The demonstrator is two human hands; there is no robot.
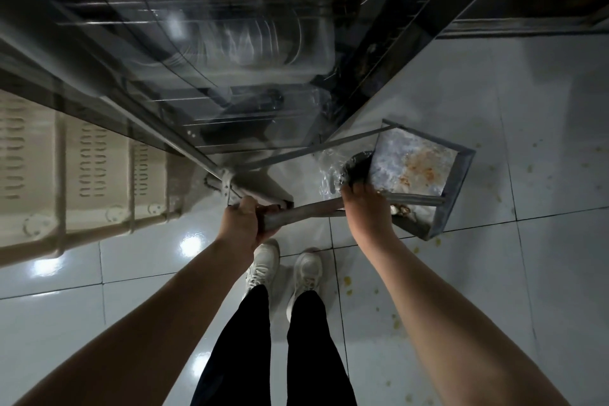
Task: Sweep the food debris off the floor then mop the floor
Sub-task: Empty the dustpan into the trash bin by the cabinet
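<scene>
A grey metal dustpan [425,171] with rust stains is tilted over the white tiled floor [543,109], beside a glass-fronted cabinet. My left hand [244,219] grips the end of its long metal handle [303,212]. My right hand [365,204] reaches down at the pan's near edge and holds something dark with crinkled clear plastic [329,171]; what it is I cannot make out. Yellow food debris [347,280] is scattered on the tiles to the right of my white shoes [286,267], and a few bits lie in the pan's corner.
A glass-fronted cabinet [214,59] with stacked dishes fills the top and left. A beige plastic crate [82,175] stands on the floor at left. A thin metal rod [349,138] leans against the cabinet by the dustpan. Open tile lies to the right.
</scene>
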